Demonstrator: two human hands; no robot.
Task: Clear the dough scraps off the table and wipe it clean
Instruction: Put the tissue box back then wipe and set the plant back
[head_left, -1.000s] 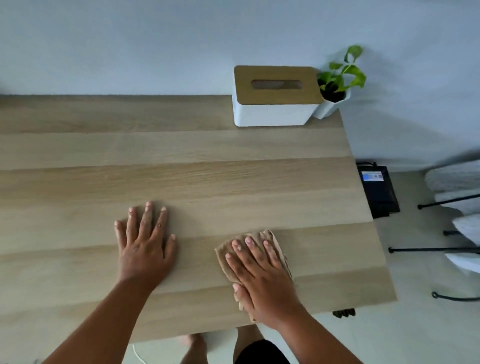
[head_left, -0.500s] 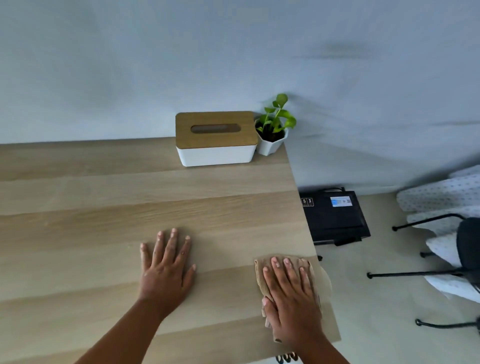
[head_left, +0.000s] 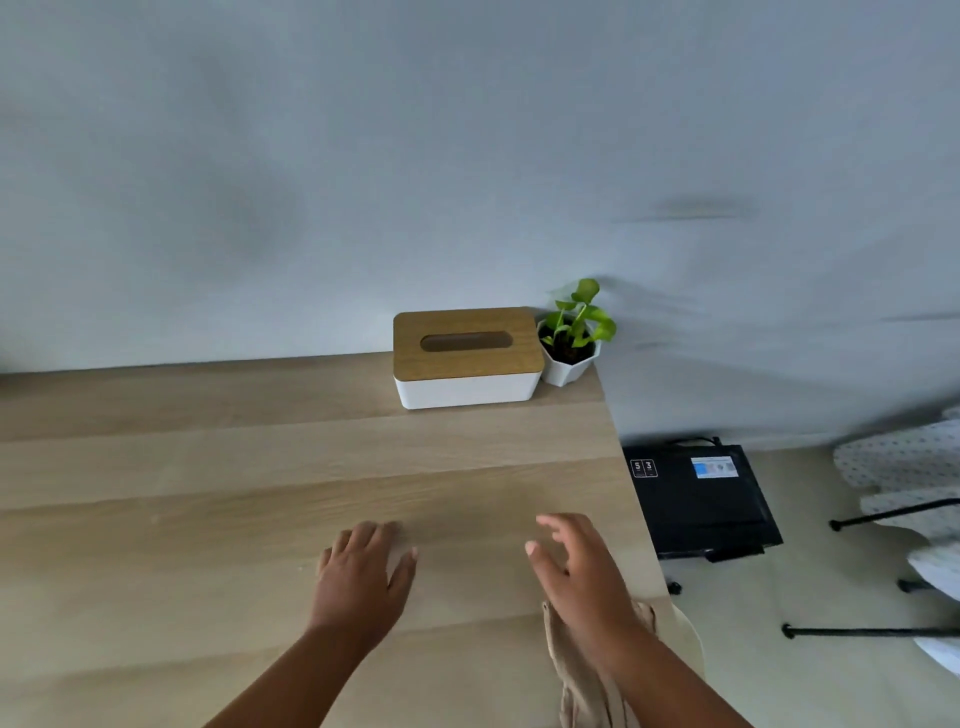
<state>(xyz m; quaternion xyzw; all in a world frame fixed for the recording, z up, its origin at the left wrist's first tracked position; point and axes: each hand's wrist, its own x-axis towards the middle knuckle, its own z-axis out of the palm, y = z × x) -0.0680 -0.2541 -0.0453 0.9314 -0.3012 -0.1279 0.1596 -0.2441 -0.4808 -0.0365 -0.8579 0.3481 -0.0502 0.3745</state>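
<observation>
I see my left hand (head_left: 363, 577) flat on the wooden surface (head_left: 208, 493), fingers blurred but loosely spread. My right hand (head_left: 582, 571) hovers with fingers apart, holding nothing. The tan cloth (head_left: 576, 680) lies beneath my right forearm, partly hidden, near the surface's right edge

I see the table (head_left: 260, 467) running from the left edge to its right edge, with the wall behind it. At its far right corner the tissue box (head_left: 465, 358) stands, the potted plant (head_left: 571, 338) just right of it. On the near part my left hand (head_left: 363, 577) lies left of my right hand (head_left: 582, 571). The cloth (head_left: 582, 675) sits under my right forearm at the table's near right edge. On the floor right of the table lies the printer (head_left: 701, 499), chair legs (head_left: 883, 519) farther right.
</observation>
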